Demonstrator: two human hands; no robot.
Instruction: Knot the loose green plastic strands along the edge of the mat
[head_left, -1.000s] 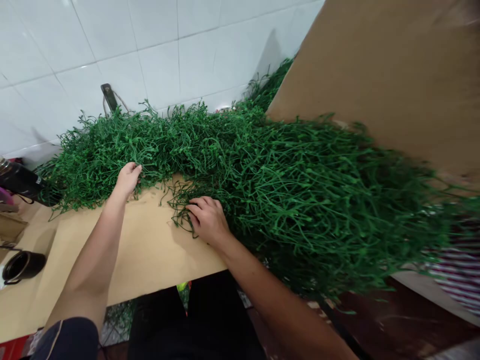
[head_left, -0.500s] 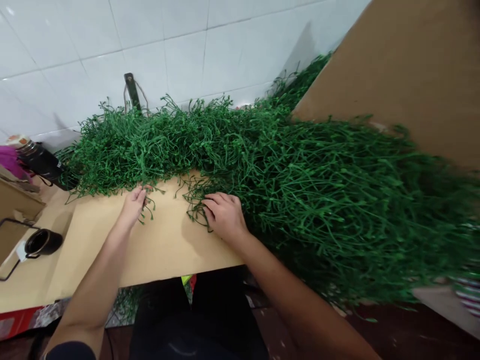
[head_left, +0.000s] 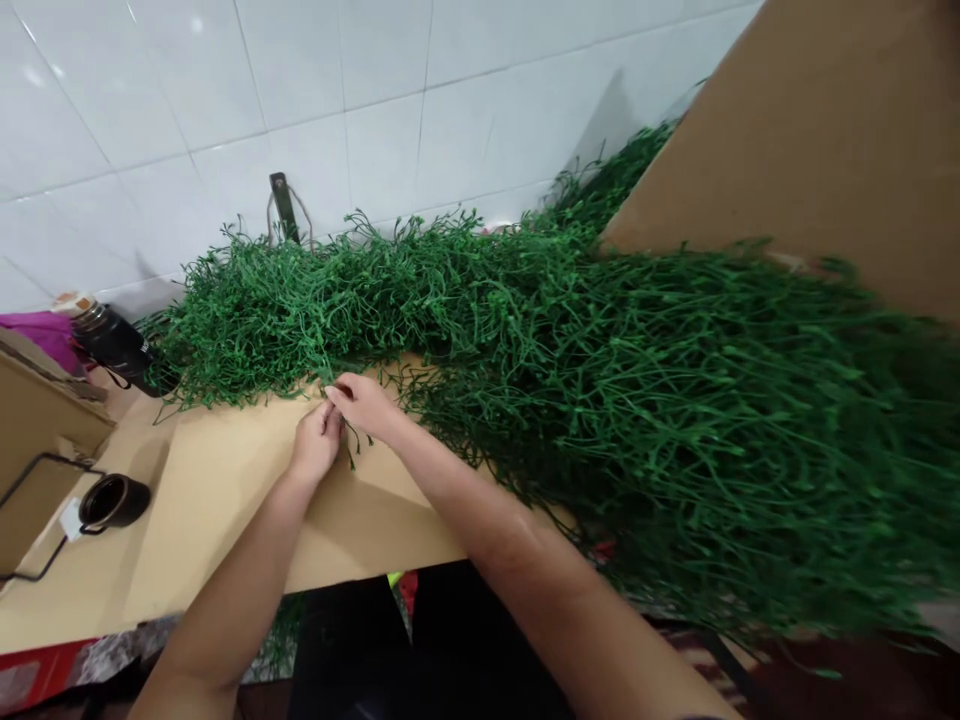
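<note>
Fingertips are doing the work here: your left hand [head_left: 316,440] is pinching a small green sprig [head_left: 352,461], and your right hand [head_left: 364,402] is meeting it from above, thumb and fingers curling in. Whether the right is actually gripping, the view isn't showing; its own fingers are covering the contact. Judgement: you're working best while the left is pinching firmly near the joint and the right is doing the fine moving. Go light; thin stems like these are probably bending or kinking under a hard squeeze. Watch the loose ends, since the big green pile [head_left: 675,400] is sitting close enough to be snagging them. Tilting the wrists apart a little would be opening up your sight of the contact point. Position: the sprig is sitting between your hands, its ends dangling just right of the left fingers and below the right hand, over the tan sheet [head_left: 225,470] that's covering the bench [head_left: 75,600]. The pile is lying just beyond both hands and spreading far off to your right. Black mug [head_left: 114,502] is standing well left of the left hand.
</note>
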